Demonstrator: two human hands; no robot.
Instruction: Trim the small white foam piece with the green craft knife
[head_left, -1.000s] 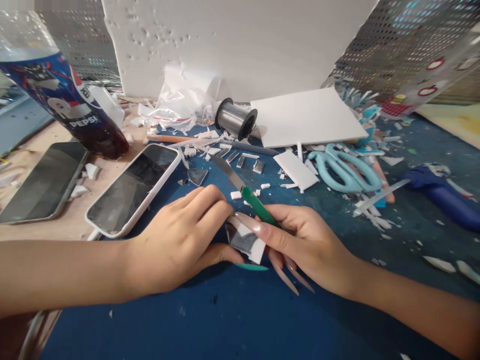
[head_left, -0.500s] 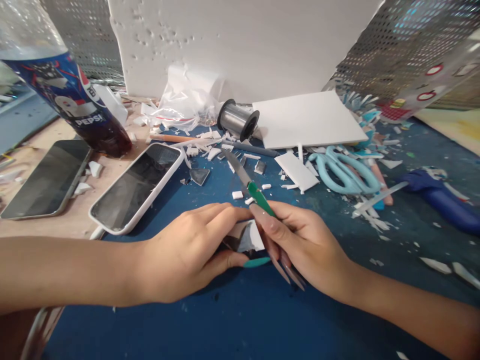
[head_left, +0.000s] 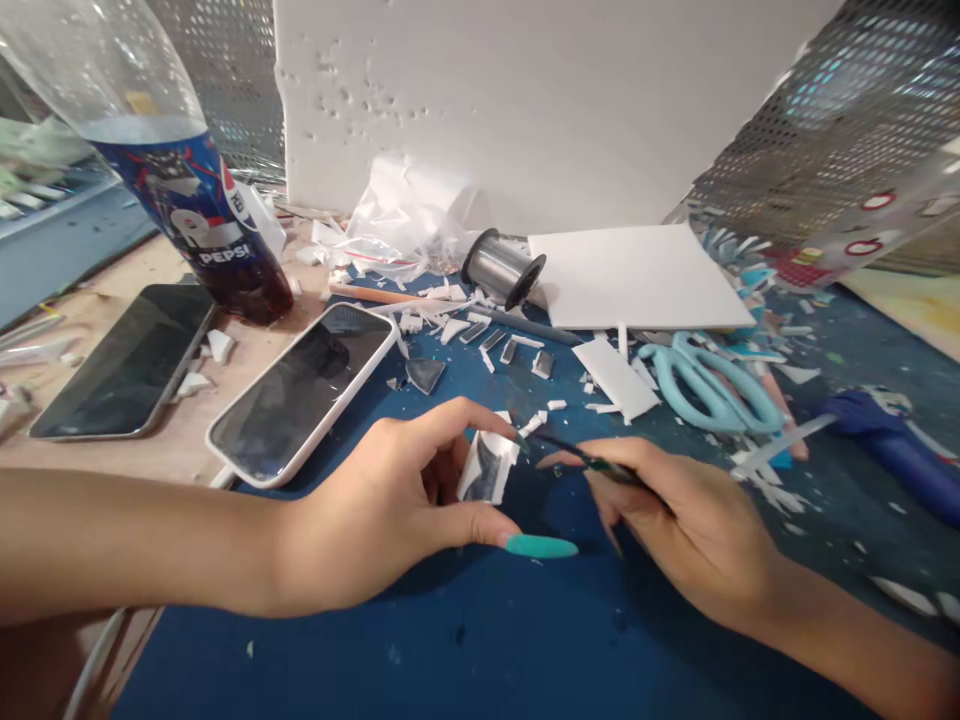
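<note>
Your big white foam board (head_left: 525,90) stands at the back of the counter (head_left: 465,640), and against a second ago the view has slid so everything sits further right and lower. One cola bottle (head_left: 187,200) stands at the far left, with two phones beside it: a dark one (head_left: 127,360) and a white-cased one (head_left: 307,390), both face up. One flat white sheet (head_left: 637,275) lies near the back, one pair of light-blue scissors (head_left: 709,375) just in front of it, and one spool of wire (head_left: 504,268) to its left.

Your left hand (head_left: 382,510) now pinches the small foil-faced piece (head_left: 487,468) between thumb and forefinger and tilts it up off the blue mat; a moment ago it lay flatter under your fingers. Your right hand (head_left: 690,510) is closed around the green-handled knife (head_left: 592,462), which has swung down from pointing away to lying nearly level, its tip just beside the piece. That reads to me as a move from pressing the piece flat to working along its edge.

White scraps lie scattered around, too many to count.
</note>
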